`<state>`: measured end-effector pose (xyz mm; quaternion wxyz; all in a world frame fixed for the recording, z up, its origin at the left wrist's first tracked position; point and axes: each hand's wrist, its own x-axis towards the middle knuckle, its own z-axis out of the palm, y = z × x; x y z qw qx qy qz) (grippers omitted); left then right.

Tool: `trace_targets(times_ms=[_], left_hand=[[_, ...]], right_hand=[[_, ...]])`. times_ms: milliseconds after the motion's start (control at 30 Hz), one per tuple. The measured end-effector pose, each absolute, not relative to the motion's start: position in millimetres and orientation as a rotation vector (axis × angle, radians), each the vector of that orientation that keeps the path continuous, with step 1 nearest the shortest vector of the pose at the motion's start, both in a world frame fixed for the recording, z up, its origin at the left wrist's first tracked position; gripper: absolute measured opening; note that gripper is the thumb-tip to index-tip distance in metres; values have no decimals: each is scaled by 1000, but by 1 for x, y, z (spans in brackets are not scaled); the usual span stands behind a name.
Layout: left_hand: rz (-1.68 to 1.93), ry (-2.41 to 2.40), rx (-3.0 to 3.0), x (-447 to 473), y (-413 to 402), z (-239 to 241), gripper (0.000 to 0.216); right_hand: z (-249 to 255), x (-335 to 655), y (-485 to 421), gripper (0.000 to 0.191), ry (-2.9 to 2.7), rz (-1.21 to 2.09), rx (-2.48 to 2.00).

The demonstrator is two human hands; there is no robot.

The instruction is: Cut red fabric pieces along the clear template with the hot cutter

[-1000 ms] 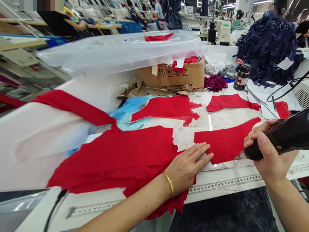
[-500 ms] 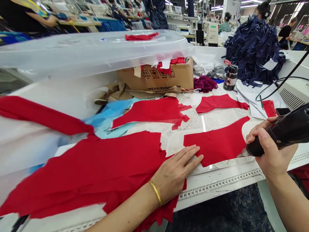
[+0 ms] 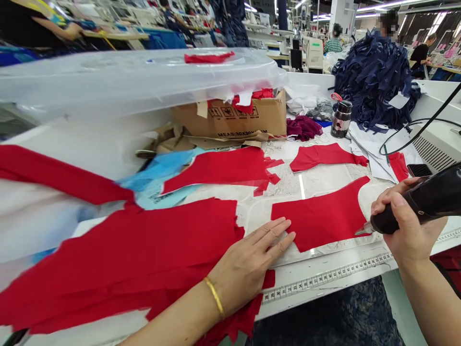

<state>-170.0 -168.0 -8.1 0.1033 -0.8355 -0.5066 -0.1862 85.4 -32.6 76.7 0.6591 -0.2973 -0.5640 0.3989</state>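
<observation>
My left hand (image 3: 252, 257) lies flat with fingers stretched out, pressing on a clear plastic template (image 3: 259, 216) at the left edge of a cut red fabric piece (image 3: 320, 216). My right hand (image 3: 405, 226) is wrapped round a black hand-held cutting tool (image 3: 421, 202), whose metal tip touches the right lower edge of that red piece. A large red fabric sheet (image 3: 144, 254) lies under my left wrist, which wears a gold bangle.
More red pieces (image 3: 230, 168) (image 3: 324, 154) lie further back. A cardboard box (image 3: 230, 117), a clear plastic lid (image 3: 144, 77), a dark cup (image 3: 341, 119) and a navy fabric heap (image 3: 374, 72) stand behind. A tape measure (image 3: 324, 278) runs along the table's front edge. People work at far tables.
The view has drifted right, so everything sits further left. My left hand slid slightly left on the template. The tool tip stays at the red piece's right edge.
</observation>
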Motion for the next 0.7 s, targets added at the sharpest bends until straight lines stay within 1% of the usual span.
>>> trace_targets(times_ms=[133, 267, 500, 700], left_hand=[[-500, -1505, -2474, -168, -168, 1, 63], [-388, -1527, -2489, -166, -166, 3, 58], [-451, -1507, -2424, -160, -167, 0, 46], [-493, -1501, -2381, -157, -168, 1, 36]], right_hand=[[82, 68, -31, 33, -1210, 972, -597], [74, 36, -29, 32, -1262, 1046, -534], [64, -36, -25, 23, -1309, 1101, -439], [55, -75, -17, 27, -1390, 1063, -429]])
